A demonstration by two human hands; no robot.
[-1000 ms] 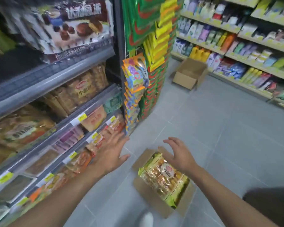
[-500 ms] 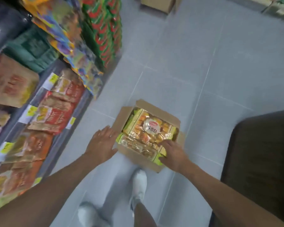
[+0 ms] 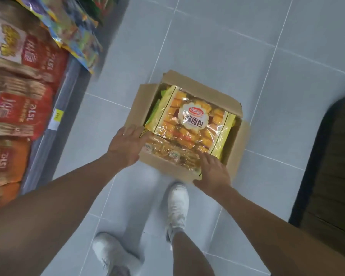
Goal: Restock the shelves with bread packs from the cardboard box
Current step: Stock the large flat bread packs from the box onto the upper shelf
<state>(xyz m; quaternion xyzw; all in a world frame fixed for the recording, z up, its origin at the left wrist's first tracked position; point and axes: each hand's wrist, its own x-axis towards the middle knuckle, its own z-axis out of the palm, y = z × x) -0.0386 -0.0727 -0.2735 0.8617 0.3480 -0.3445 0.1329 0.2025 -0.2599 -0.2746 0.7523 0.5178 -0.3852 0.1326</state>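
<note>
**Grips at the box, soft bread not yet lifted**

Left grip (image 3: 126, 146) lies with its fingers straight and spread across the left wall of the cardboard box (image 3: 199, 84), touching the packs' edge and holding nothing. Right grip (image 3: 213, 172) rests flat on the right end of the near bread pack (image 3: 167, 154), thumb by the box's near wall; nothing looks pinched yet.

The box stands open on the tiled floor (image 3: 247, 46) at the centre of the frame, just above a white shoe (image 3: 177, 206). The top bread pack (image 3: 191, 124) lies tilted across the others, which stand on edge beneath it. The shelves (image 3: 68, 86) run down the left of the frame, already carrying red and orange packets (image 3: 24, 112).

These packs are probably light and bulky: small rolls in thin, glossy film. The film should be slick and will crinkle, and the bread will crush under a hard squeeze. The safest hold is likely at the two short ends, by the green side panels or the sealed seams, one grip at each end, lifting level. Pressing on the clear middle risks flattening the rolls.
</note>
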